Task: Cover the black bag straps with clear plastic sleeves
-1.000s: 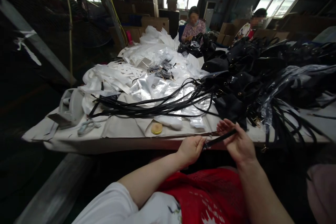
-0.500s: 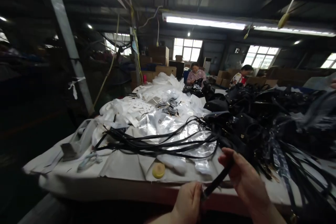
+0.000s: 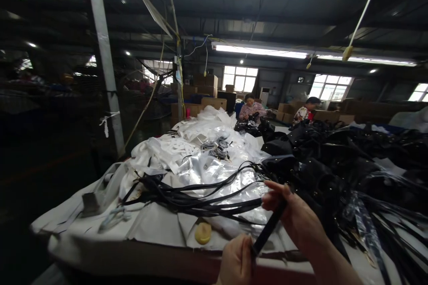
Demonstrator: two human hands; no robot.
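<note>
black strap [image 3: 267, 230] slanted between left hand [image 3: 236, 260], fisted on its lower end, and right hand [image 3: 294, 220] above, pinching it

No text, label, brand, number or sign is legible; the cardboard cartons [image 3: 207, 82] by the far windows are too small to read; the black strap [image 3: 267, 230] and the desk [image 3: 157, 227] cloth show no readable marking.
</note>
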